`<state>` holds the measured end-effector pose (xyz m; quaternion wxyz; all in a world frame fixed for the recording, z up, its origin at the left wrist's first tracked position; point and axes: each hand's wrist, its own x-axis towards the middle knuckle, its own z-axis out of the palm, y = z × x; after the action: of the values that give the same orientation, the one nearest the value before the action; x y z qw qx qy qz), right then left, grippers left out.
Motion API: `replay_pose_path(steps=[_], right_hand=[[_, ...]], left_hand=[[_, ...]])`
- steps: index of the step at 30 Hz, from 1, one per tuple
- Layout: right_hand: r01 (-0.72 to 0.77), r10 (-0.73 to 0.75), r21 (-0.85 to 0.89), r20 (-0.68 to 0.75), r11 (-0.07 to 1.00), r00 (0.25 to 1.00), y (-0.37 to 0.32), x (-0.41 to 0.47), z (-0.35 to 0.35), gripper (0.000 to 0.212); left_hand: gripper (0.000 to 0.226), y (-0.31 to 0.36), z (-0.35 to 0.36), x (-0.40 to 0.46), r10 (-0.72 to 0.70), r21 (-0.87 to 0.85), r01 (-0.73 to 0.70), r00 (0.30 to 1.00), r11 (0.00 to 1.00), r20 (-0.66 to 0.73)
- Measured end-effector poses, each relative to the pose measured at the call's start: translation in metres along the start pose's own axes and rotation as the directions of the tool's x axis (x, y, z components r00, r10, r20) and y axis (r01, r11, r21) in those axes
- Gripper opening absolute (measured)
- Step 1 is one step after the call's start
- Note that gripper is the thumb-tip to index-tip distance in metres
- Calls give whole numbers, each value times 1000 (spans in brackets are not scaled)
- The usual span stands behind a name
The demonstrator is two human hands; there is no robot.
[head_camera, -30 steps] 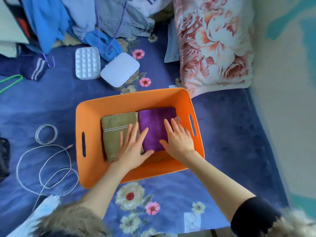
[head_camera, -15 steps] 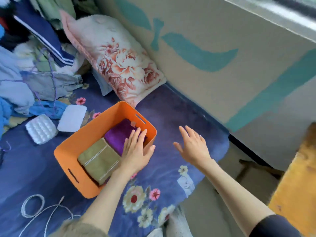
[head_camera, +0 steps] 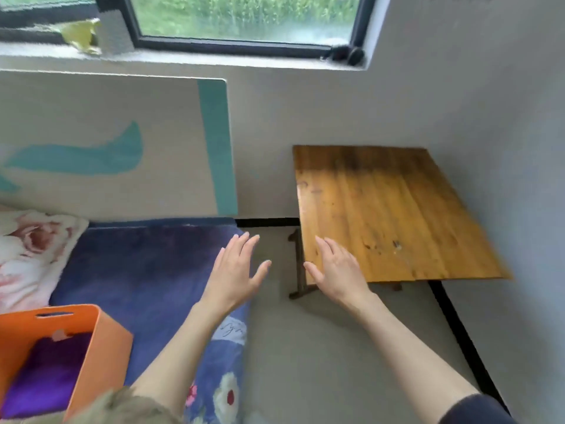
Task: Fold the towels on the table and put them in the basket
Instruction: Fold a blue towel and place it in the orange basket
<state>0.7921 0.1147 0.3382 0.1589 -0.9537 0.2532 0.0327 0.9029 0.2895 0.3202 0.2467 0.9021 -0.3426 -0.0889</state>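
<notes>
Hands held out flat: left hand point(head_camera: 234, 272) over bed edge, right hand point(head_camera: 337, 270) over wooden table point(head_camera: 397, 209) corner; both grips spread, holding nothing; purple towel point(head_camera: 46, 374) inside orange basket point(head_camera: 104, 344)

Only an illegible scrawl on the blanket's white label point(head_camera: 231, 329).

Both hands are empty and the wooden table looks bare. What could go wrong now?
Two things, maybe. The table shows no towels, so the open left hand and right hand may reach for nothing. Also, the orange basket stands near the edge of the blue blanket, with the purple towel inside; a knock might tip it off.
</notes>
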Motion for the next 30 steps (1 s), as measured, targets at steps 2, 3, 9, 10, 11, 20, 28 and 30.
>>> replay_pose_path(steps=[2, 3, 9, 10, 11, 20, 28, 30], right_hand=[[-80, 81, 16, -51, 997, 995, 39, -31, -15, 62], [-120, 122, 26, -74, 992, 990, 58, -48, -22, 62], [-367, 377, 89, -184, 926, 908, 171, -183, -51, 61], [-411, 423, 99, -197, 906, 885, 190, -210, -54, 60], [-456, 469, 110, -206, 883, 859, 208, -237, -55, 60], [-787, 823, 250, -240, 565, 515, 320, -486, -49, 59], [-881, 979, 457, -203, 124, 32, 357, -675, -27, 60], [-871, 981, 490, -182, 27, -72, 363, -718, -19, 59]], left_hand=[[83, 46, 14, 4, 117, 17, -117, 993, 993, 26], [83, 69, 22, 3, 167, 23, -168, 985, 986, 40], [78, 208, 83, -37, 433, -1, -438, 888, 899, 153], [79, 231, 95, -48, 477, -15, -482, 862, 876, 173], [80, 253, 109, -60, 516, -30, -521, 835, 853, 191], [80, 444, 222, -195, 793, -213, -786, 485, 580, 368], [57, 592, 306, -333, 873, -423, -872, 11, 248, 488], [61, 623, 327, -372, 864, -484, -854, -89, 190, 495]])
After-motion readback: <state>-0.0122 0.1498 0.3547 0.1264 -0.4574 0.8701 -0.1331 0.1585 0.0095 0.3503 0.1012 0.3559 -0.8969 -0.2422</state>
